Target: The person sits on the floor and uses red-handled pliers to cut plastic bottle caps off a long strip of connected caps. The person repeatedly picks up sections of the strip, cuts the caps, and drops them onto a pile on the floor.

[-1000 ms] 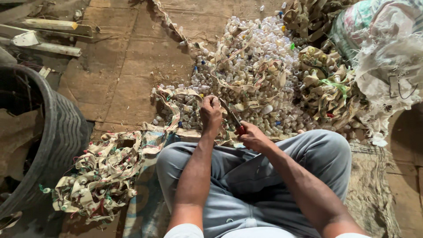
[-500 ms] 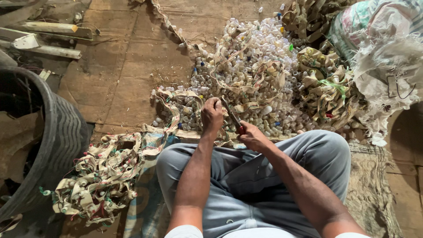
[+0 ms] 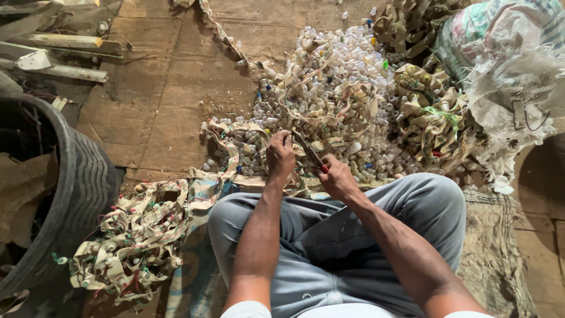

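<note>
Pale plastic fills the middle of the view — a heap of small whitish caps point(image 3: 335, 88) spread over the wooden floor point(image 3: 170, 100), laced with tan strips. The person sits with knees apart in grey trousers point(image 3: 365, 229), both forearms reaching to the heap's near edge. The left hand point(image 3: 280, 154) is closed in a fist around an end of tan strip point(image 3: 235, 138); what lies inside the fist is hidden. The right hand point(image 3: 336, 176) is clamped on the red handles of a cutting tool point(image 3: 311, 154), probably scissors or snips, whose dark blades point up-left towards the left hand. Whether the blades are apart or together is too small to tell. To the near left lies a tangled pile of strips point(image 3: 135, 241) with red and green bits, just beside a black tyre point(image 3: 76, 182) cut off by the frame's edge. At the far right, a frayed white sack point(image 3: 518, 76) — also cut off — sits next to more bundled strips point(image 3: 435, 118).
</note>
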